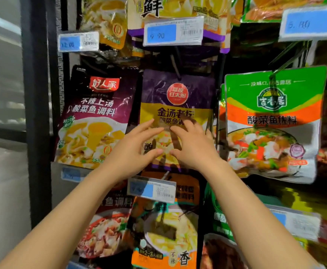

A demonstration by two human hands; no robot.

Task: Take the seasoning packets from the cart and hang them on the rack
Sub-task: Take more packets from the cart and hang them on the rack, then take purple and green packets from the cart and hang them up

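While both hands reach, purple packet (176,105) between maroon packet (94,115), green packet (273,121)

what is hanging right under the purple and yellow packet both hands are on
Below the purple and yellow packet, a price tag sits in front of an orange packet. The left hand and right hand cover the purple packet's lower part.

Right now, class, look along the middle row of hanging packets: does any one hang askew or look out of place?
Yes. The dark maroon packet on the left hangs tilted, its bottom swung left. The purple-and-yellow packet hangs straight, with the left hand and right hand in front of it. The green packet leans slightly.
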